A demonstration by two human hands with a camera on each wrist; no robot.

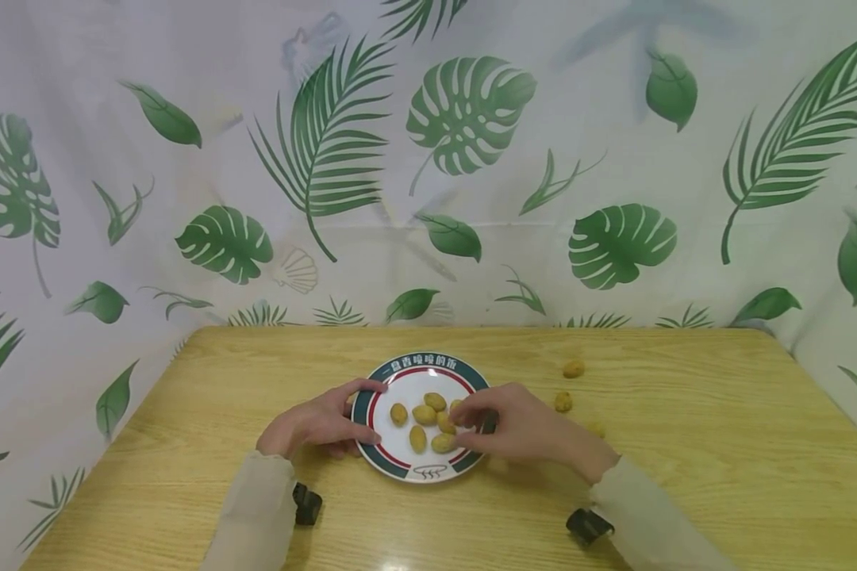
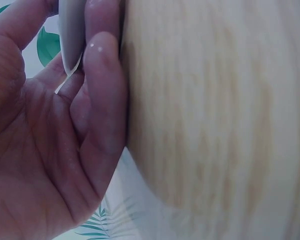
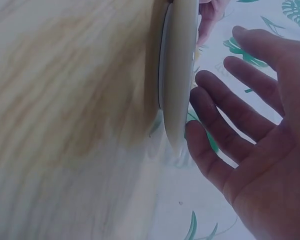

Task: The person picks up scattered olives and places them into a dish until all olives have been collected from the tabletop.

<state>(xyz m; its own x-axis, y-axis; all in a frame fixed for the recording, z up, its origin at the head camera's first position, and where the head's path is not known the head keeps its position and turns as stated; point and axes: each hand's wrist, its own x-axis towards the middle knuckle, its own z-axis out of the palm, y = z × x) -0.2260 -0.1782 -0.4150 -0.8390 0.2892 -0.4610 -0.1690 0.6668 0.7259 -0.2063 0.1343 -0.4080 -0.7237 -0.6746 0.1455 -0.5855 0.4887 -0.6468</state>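
Left hand fills frame left, palm up close. Fingers touch plate rim (pale, thin edge). Wooden table blurred alongside.

One round white plate with a green and red rim sits at the frame's centre. On it lie six small yellow-brown oval nuggets. Three more such nuggets lie loose right of centre on the one light wooden bench. Two hands show.

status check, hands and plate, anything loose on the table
Left hand grips the plate rim. Right hand open over the yellow pieces on the plate. Loose pieces lie on the table beyond the right hand.
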